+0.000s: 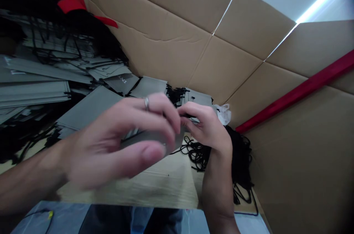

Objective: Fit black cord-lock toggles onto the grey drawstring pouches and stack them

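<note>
My left hand (121, 141), with a ring on one finger, is close to the camera and blurred; its fingers curl round a flat grey paper bag (151, 138). My right hand (206, 125) meets it from the right, fingertips pinched at the bag's top edge. What the right fingers pinch is hidden behind the left hand. Both hands hover above a cardboard work surface (155, 186). A tangle of black cords (199, 152) lies just below and right of the right hand.
Stacks of flat grey bags (35, 79) with black cord handles fill the left side. Red pieces (73, 4) lie on top at the far left. Cardboard walls (177, 34) enclose the area, with a red bar (298, 92) on the right. A white plastic scrap (224, 113) lies behind my right hand.
</note>
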A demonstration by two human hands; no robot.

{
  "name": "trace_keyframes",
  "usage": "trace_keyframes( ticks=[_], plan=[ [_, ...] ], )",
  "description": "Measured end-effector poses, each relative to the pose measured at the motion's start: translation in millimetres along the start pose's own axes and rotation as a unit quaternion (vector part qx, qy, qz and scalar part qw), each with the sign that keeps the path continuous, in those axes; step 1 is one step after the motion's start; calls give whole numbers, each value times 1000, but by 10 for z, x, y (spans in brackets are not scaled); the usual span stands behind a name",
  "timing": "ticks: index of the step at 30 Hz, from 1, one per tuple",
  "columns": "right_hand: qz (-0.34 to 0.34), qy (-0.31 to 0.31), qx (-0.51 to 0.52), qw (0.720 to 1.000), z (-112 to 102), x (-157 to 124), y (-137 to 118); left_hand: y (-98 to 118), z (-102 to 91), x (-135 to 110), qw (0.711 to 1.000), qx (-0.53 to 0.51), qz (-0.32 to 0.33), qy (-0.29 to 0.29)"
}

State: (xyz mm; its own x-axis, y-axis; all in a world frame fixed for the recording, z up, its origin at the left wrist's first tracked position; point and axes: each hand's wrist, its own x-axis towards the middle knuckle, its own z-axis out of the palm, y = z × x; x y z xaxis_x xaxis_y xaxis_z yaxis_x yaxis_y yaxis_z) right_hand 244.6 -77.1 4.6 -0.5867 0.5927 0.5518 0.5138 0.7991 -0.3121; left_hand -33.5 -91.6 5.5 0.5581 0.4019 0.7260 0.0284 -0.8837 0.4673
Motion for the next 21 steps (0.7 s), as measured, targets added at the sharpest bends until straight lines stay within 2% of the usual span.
trace_keyframes(
  ticks=[3,7,10,13,17,21],
  plan=[
    [39,69,15,997,-33,-46,-64,-210,-28,131,992,114,-45,1],
    [84,120,66,987,-22,-85,-126,-407,33,188,987,68,-109,-93],
    [94,143,52,984,-35,-120,-153,-408,46,182,983,58,-127,-117],
    [109,162,86,977,-22,-139,-175,-363,72,195,989,17,-124,-82],
    [84,174,150,970,54,-117,-202,-321,178,228,985,-156,-71,20],
    [76,187,167,965,123,-93,-219,-296,229,229,976,-204,-52,51]
  ],
)
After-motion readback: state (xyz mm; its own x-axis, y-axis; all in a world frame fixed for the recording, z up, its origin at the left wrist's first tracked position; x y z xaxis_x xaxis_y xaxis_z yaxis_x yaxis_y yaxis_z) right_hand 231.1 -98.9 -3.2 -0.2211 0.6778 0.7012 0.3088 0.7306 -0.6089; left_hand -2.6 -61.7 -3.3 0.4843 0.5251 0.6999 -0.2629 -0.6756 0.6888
